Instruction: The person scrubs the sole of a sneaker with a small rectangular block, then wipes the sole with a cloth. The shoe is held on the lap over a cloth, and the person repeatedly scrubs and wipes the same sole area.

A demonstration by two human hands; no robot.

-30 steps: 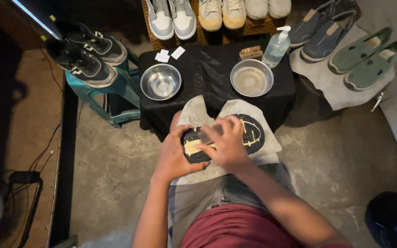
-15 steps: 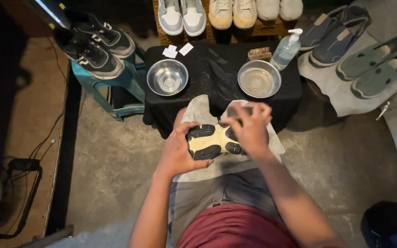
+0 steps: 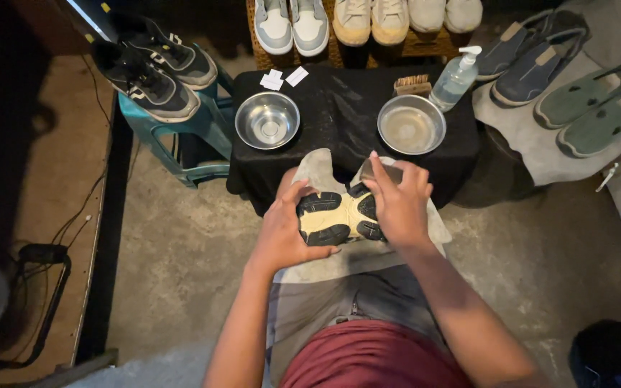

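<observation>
At far left a pair of dark sneakers sits on a teal stool. Next comes a low table draped in black cloth, with a steel bowl on its left side (whether it holds liquid cannot be told). In front of the table, on the person's lap, a grey cloth lies under an upturned shoe, its tan and black sole facing the camera. The left hand curls closed around the shoe's heel end. The right hand wraps shut around the toe end, pressing a small dark object under the fingers; what it is cannot be told. Behind it a second steel bowl holds cloudy water, with a brush and a clear pump bottle just beyond. At right, green slip-ons rest on a grey sheet.
</observation>
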